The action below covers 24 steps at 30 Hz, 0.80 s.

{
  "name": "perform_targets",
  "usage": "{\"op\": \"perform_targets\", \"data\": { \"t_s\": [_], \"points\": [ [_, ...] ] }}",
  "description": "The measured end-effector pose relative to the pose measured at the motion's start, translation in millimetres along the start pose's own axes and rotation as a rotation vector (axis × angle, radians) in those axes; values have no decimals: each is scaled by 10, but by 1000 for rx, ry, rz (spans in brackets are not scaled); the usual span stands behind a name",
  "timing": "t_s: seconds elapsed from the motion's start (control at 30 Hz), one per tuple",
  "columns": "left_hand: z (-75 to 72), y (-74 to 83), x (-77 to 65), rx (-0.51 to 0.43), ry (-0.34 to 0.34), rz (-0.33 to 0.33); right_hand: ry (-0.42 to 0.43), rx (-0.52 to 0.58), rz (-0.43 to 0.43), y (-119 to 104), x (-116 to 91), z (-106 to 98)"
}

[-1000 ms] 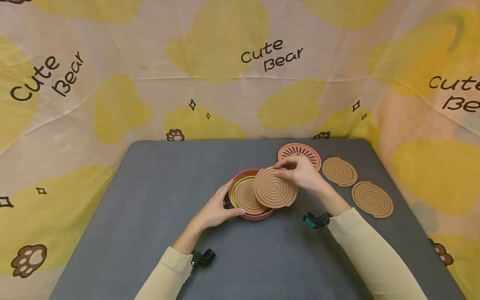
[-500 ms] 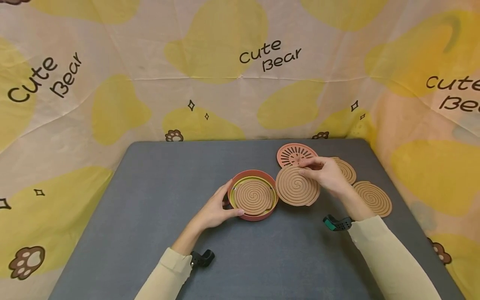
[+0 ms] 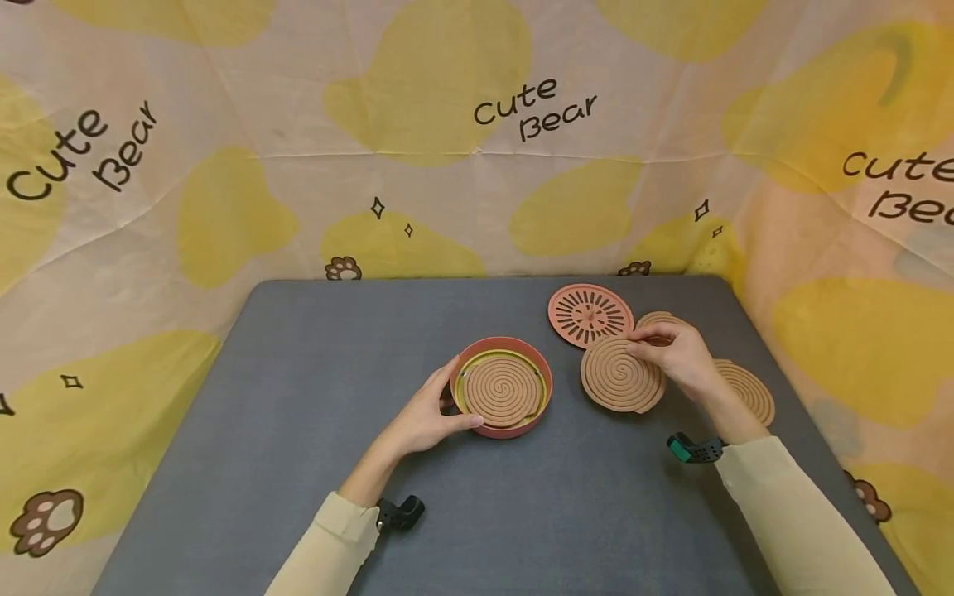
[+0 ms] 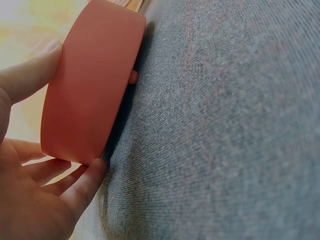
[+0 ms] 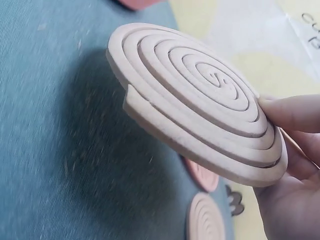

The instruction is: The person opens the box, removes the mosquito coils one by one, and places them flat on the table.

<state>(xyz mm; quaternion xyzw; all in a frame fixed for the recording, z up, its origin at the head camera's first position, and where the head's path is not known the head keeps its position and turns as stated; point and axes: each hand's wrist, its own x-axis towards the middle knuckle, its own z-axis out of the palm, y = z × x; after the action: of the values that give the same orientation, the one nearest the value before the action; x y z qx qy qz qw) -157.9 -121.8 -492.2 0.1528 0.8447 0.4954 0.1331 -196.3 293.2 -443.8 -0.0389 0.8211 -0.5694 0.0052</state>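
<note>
A tan mosquito coil [image 3: 620, 377] is pinched at its edge by my right hand [image 3: 680, 358], thumb on its upper face. In the right wrist view this coil [image 5: 195, 105] is tilted above the table, its shadow beneath. My left hand [image 3: 428, 418] grips the near left side of a round red tin [image 3: 547, 406], thumb at the front and fingers behind. Inside the tin, within a yellow-green inner rim, lies another mosquito coil [image 3: 501, 387]. The left wrist view shows the tin's smooth red side wall [image 4: 92, 80] between thumb and fingers, close to the table.
A pink slotted lid [image 3: 589, 313] lies flat at the back right. Two more coils rest to its right: one [image 3: 656, 319] partly behind my right hand, another [image 3: 749, 393] partly behind the wrist. The grey table [image 3: 335, 356] ends at a patterned cloth backdrop [image 3: 432, 99].
My right hand has carried the pinched coil rightward, off the tin and toward the lid and loose coils. The coil inside the tin is now fully uncovered. My left hand stays on the tin.
</note>
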Motion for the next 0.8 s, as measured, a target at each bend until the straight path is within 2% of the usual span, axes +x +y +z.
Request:
{"op": "perform_targets", "data": {
  "t_s": [0.2, 0.47, 0.8],
  "points": [
    [1, -7, 2, 5, -1, 1, 13, -82, 56, 124, 6, -75],
    [-5, 4, -3, 1, -1, 7, 10, -156, 82, 248, 31, -135],
    [-11, 9, -1, -4, -5, 8, -37, -237, 118, 382, 76, -178]
  ]
}}
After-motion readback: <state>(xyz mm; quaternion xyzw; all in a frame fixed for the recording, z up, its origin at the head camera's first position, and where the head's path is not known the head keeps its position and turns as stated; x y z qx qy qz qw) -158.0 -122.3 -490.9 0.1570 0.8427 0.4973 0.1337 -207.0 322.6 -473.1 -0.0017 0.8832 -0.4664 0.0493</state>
